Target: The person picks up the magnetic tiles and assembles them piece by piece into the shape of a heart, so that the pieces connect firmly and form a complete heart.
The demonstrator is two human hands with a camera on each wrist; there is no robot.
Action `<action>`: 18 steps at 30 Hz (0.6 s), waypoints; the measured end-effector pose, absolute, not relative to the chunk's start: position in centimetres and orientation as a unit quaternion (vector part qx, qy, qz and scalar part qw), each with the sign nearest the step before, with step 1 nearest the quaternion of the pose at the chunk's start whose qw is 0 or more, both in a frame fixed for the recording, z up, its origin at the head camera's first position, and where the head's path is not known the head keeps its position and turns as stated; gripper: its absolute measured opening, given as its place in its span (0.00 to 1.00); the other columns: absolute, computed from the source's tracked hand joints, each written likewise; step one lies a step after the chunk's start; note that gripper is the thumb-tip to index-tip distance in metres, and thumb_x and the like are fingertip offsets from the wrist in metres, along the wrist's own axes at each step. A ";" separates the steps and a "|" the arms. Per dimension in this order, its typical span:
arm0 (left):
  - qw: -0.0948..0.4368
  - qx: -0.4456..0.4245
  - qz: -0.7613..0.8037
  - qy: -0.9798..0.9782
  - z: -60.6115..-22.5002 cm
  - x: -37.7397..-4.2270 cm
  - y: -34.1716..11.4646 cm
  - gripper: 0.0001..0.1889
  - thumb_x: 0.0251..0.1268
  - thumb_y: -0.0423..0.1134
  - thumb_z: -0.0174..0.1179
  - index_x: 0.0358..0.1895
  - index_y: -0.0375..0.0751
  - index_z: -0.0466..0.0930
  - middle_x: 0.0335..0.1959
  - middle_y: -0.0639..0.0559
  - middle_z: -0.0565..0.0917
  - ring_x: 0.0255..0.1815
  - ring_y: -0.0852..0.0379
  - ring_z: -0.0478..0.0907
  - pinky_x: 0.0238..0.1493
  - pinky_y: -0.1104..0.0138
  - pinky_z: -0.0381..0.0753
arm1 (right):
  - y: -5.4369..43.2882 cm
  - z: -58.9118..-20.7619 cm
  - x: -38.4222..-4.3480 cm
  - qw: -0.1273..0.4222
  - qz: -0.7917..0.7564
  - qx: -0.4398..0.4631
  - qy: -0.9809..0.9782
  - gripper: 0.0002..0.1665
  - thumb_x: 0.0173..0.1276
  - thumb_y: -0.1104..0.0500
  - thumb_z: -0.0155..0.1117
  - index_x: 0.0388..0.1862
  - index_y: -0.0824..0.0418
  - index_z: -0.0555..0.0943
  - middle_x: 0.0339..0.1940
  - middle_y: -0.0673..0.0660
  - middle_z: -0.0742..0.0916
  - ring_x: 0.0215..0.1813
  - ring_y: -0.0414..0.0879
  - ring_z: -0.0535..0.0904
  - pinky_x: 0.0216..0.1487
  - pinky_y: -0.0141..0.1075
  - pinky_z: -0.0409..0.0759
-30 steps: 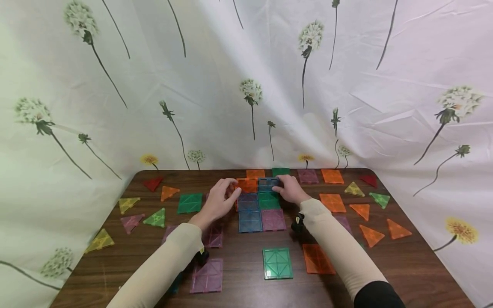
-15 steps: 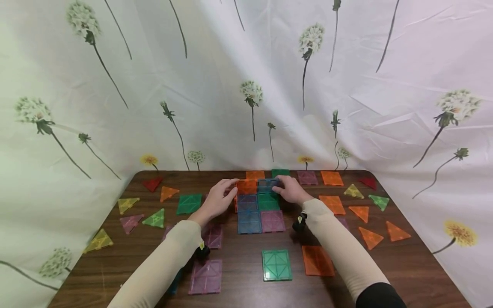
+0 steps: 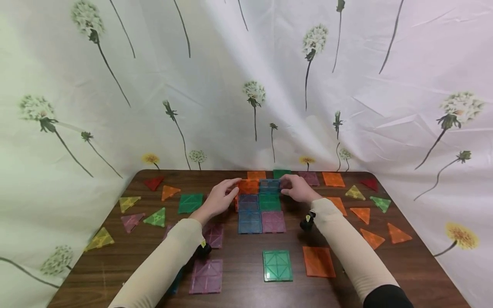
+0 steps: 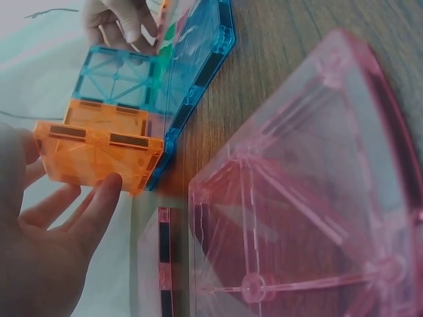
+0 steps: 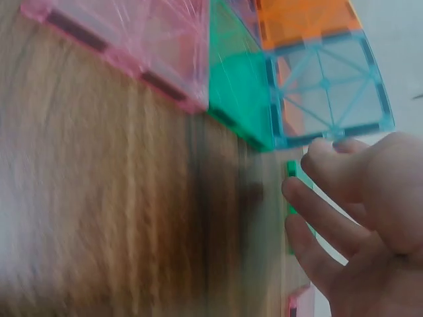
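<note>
Clear-coloured square magnetic tiles form a flat block two wide, a lower blue tile (image 3: 250,221) and a pink tile (image 3: 274,222) at its front. At its back stand an upright orange tile (image 3: 248,186) and an upright blue tile (image 3: 269,185). Another orange tile (image 4: 99,158) stands along the left side. My left hand (image 3: 221,199) holds this side tile, thumb at its near edge and index finger at the far corner. Off the upright blue tile's right edge, my right hand (image 3: 298,189) has loosely bent fingers, a fingertip right at that edge.
Loose squares lie about the block: a green tile (image 3: 277,265) and orange tile (image 3: 319,261) in front, a purple tile (image 3: 206,276) front left. Several triangles, like a yellow one (image 3: 100,239) and an orange one (image 3: 398,232), lie toward both sides. A flowered cloth (image 3: 215,85) hangs behind.
My right hand has shifted right, its thumb coming off the front of the upright blue tile. My left hand has closed in on the orange side tile. The tiles stand as before.
</note>
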State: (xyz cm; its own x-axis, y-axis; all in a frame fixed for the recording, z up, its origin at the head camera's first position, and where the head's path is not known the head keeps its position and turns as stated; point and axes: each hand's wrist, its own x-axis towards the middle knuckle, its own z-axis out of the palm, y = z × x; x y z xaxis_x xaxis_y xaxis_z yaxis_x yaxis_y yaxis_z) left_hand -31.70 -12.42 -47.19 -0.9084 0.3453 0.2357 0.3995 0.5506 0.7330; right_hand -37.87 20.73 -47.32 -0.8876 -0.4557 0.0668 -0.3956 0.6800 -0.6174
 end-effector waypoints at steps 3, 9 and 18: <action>0.027 -0.207 -0.424 -0.881 -47.2 -31.7 -12.4 0.24 0.85 0.42 0.51 0.78 0.45 0.70 0.75 0.41 0.73 0.67 0.40 0.78 0.67 0.45 0.78 | 21.2 -47.3 -38.2 0.030 -0.330 -0.224 0.916 0.18 0.76 0.66 0.66 0.62 0.63 0.82 0.55 0.61 0.88 0.57 0.57 0.84 0.59 0.55 0.82; 0.019 -0.199 -0.429 -0.881 -47.4 -31.6 -12.5 0.24 0.86 0.43 0.51 0.78 0.47 0.70 0.75 0.42 0.73 0.67 0.40 0.78 0.66 0.45 0.78 | 21.0 -47.6 -38.9 0.014 -0.347 -0.189 0.918 0.17 0.79 0.63 0.64 0.63 0.63 0.81 0.57 0.62 0.87 0.60 0.59 0.82 0.61 0.56 0.81; 0.027 -0.195 -0.428 -0.882 -47.4 -31.6 -12.5 0.24 0.85 0.43 0.51 0.78 0.49 0.70 0.76 0.44 0.73 0.69 0.39 0.76 0.68 0.43 0.76 | 19.9 -47.5 -41.0 0.007 -0.330 -0.200 0.922 0.20 0.78 0.63 0.64 0.65 0.68 0.80 0.62 0.65 0.85 0.66 0.62 0.79 0.67 0.58 0.76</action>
